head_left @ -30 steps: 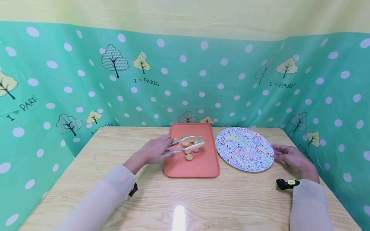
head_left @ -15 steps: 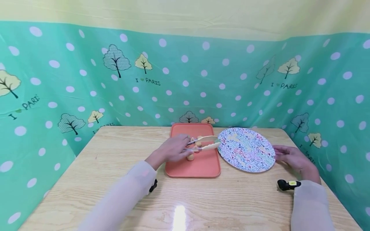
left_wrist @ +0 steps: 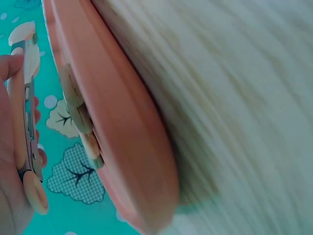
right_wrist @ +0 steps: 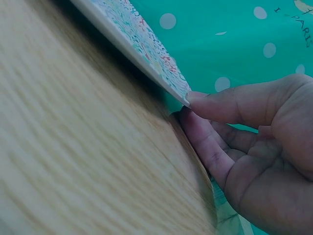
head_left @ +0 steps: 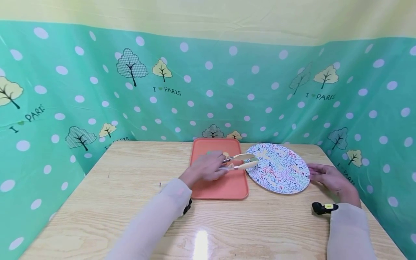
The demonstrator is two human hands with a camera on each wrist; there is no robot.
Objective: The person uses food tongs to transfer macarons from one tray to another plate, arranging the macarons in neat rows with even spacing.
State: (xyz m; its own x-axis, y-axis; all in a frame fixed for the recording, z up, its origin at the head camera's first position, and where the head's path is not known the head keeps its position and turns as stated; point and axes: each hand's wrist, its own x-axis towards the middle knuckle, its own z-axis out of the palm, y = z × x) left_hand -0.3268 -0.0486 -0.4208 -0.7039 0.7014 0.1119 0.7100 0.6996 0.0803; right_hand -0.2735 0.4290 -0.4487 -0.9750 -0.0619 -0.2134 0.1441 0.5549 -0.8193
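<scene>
My left hand [head_left: 208, 166] grips a pair of tongs [head_left: 244, 157] with cream-coloured tips, its thumb along one arm in the left wrist view. Between the tips is a small green round piece [head_left: 255, 159], over the left edge of a round plate [head_left: 279, 173] with a multicoloured squiggle pattern. At the plate's right rim, my right hand [head_left: 329, 178] pinches the edge, thumb on top and fingers beneath. Below the left hand lies a coral-red tray [head_left: 227, 191]. Small biscuit-like pieces [left_wrist: 78, 110] sit on it, mostly hidden by the hand in the head view.
The light wooden table [head_left: 247, 224] carries the tray and, to its right, the plate. A green dotted curtain [head_left: 195, 86] with tree prints hangs behind the table and along both sides.
My left hand has moved right with the tongs, from over the tray's pieces to the plate's left edge, carrying the green piece. The right hand has stayed at the plate's rim.
</scene>
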